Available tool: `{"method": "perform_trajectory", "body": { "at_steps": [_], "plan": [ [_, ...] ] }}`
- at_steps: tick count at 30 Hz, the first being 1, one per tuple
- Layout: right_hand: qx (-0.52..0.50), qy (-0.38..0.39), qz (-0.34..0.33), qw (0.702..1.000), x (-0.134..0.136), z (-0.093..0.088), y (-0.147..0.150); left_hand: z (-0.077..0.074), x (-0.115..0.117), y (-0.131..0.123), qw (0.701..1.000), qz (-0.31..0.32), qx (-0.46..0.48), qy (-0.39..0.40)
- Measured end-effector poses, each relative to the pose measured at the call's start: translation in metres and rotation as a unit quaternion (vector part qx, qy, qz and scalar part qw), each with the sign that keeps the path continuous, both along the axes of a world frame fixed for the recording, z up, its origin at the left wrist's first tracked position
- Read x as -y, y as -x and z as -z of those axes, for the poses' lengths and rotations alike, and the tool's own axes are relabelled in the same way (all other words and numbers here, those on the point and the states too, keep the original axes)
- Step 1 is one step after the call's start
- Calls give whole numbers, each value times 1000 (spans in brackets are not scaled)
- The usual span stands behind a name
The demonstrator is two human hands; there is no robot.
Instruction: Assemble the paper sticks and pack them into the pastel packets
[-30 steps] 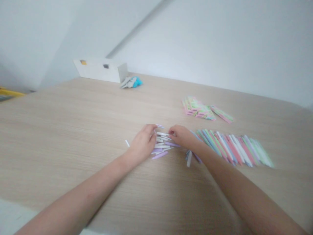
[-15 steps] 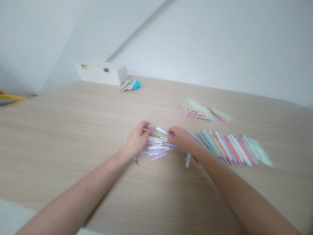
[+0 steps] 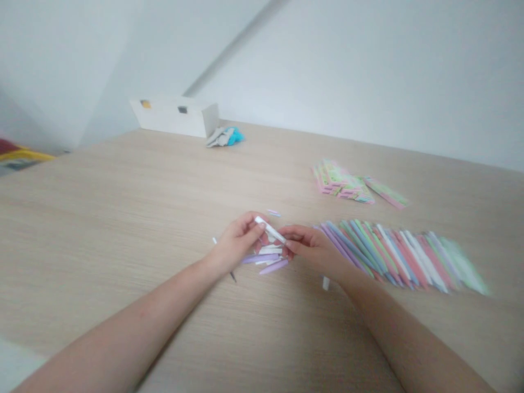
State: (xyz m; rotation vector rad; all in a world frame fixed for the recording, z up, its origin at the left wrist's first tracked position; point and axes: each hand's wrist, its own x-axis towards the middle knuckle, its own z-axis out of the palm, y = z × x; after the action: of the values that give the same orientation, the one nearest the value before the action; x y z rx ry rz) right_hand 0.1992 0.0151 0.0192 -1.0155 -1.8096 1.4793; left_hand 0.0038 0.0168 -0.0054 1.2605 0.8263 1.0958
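White stick (image 3: 270,230) pinched in my left hand (image 3: 237,243), long axis slanting far-left to near-right toward my right hand (image 3: 311,246), fingers together at its end, grip unclear. Lilac sticks (image 3: 262,258) just below; pastel stick row (image 3: 393,256) right on tabletop (image 3: 123,191); striped packets (image 3: 339,184) far.

White stick (image 3: 270,230): lower end lost between the left hand (image 3: 235,245) and right hand (image 3: 313,248) — which hand grips it cannot be told. Pastel pieces (image 3: 262,258) partly hidden beneath the hands; count unreadable. Far end of striped sticks (image 3: 464,267) blurred. Left forearm (image 3: 123,322) and right forearm (image 3: 401,322) cut off by bottom edge. Multicoloured item (image 3: 20,155) cut off at left edge — grey-and-blue bundle (image 3: 224,137) too small to identify.
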Motion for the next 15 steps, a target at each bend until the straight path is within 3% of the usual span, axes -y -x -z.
{"method": "perform_trajectory", "body": {
  "at_steps": [8,15],
  "plan": [
    [-80,19,-3,997,3,6,-1,-14,6,-4,988,-18,117,100],
    [-85,3,-8,996,8,5,2,-10,5,-2,978,-3,156,137]
  ]
}}
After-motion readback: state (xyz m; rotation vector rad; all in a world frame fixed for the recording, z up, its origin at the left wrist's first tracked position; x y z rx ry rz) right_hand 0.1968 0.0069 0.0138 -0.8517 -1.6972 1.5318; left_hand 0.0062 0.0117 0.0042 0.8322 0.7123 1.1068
